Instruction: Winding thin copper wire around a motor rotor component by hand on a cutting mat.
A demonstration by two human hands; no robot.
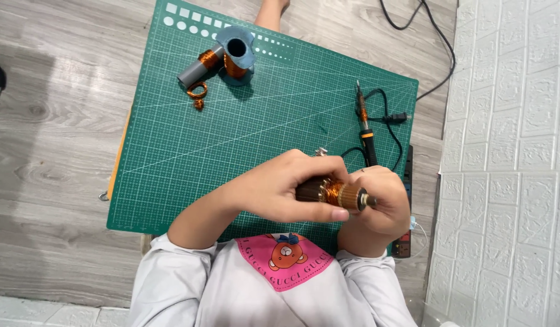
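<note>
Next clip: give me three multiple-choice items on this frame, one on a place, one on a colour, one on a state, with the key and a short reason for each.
1. Where does the soldering iron lie?
A. On the right side of the cutting mat
B. On the wooden floor
C. In the left hand

2. What colour is the mat?
A. Blue
B. Green
C. Grey

3. How is the copper-wound motor rotor held?
A. Lying loose on the mat
B. In one hand only
C. Gripped between both hands

Key: 1 A, the iron rests by the mat's right edge. 2 B, the gridded mat is green. 3 C, the left hand wraps its body and the right hand cups its shaft end.
</note>
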